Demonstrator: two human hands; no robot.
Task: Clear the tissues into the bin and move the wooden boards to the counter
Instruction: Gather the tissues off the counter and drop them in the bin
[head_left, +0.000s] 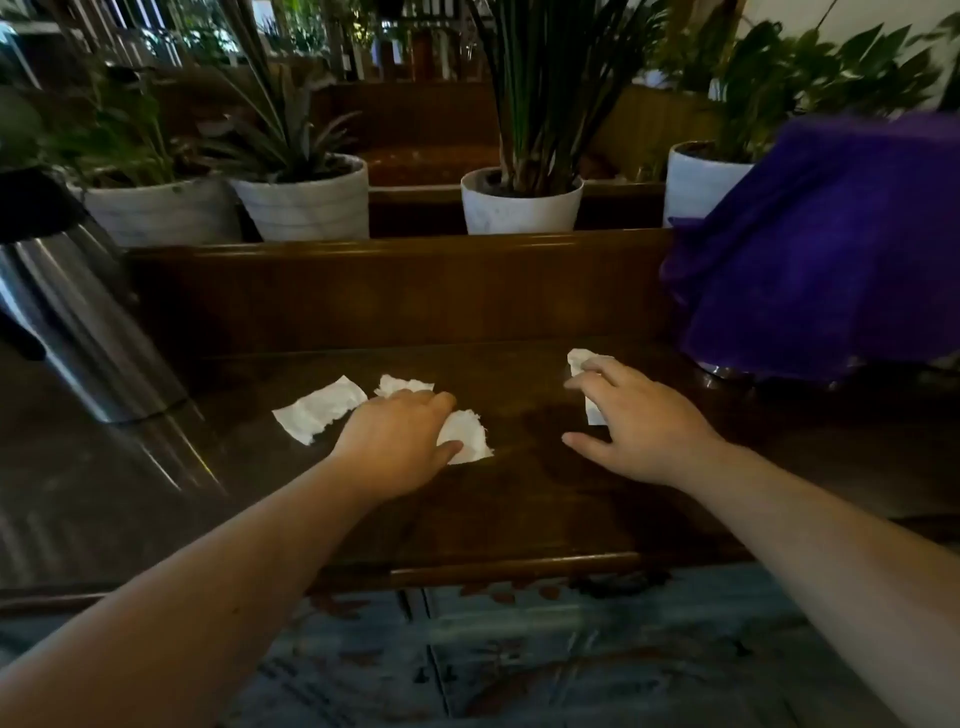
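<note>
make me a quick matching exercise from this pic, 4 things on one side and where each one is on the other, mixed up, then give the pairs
Things
1. flat tissue
2. purple cloth
3. steel flask
4. torn tissue

Places
A. far left of the table, leaning in the picture
B. under the left hand, by its thumb
C. right side, draped over something hidden
D. lying alone, just left of the left hand

Pairs: 1-D, 2-C, 3-A, 4-B
</note>
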